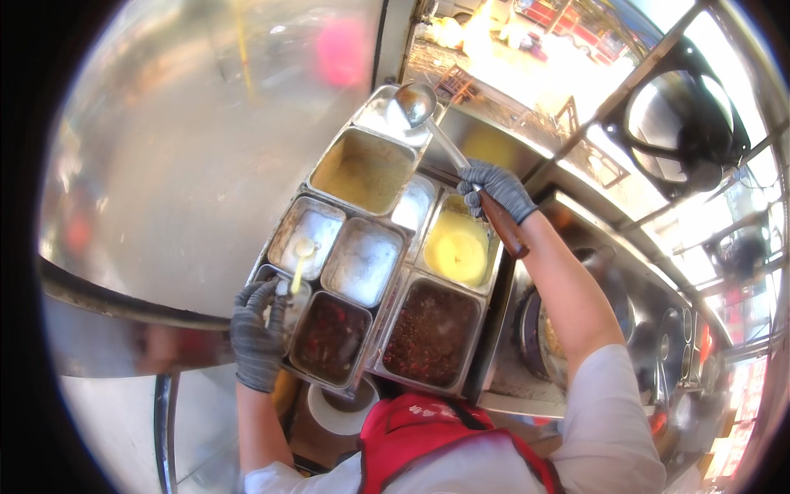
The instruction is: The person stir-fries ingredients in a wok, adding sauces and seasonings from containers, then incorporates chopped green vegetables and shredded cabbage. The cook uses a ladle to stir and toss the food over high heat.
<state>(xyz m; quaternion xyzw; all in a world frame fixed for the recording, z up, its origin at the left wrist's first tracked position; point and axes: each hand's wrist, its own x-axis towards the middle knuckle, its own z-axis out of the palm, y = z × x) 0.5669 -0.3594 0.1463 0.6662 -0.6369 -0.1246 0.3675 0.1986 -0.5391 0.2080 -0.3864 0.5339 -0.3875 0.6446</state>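
Observation:
My right hand (494, 188), in a grey knit glove, grips a ladle (453, 145) with a metal shaft and brown wooden handle. Its bowl is over a far metal pan (373, 114). My left hand (259, 327), also gloved in grey, reaches to a small metal pan (300, 305) at the near left, its fingertips over the rim; whether they pinch anything is hidden. Just beyond, a small pale spoon (300, 265) leans in a metal pan (318, 222), its handle end close to my left fingers.
Nearby pans hold yellow liquid (457, 247), dark red chilli sauce (331, 336), a dark chilli mixture (435, 333) and brownish contents (361, 176). A white round container (339, 417) stands below. To the right is a stove with a wok (549, 333); a steel counter (185, 185) spreads left.

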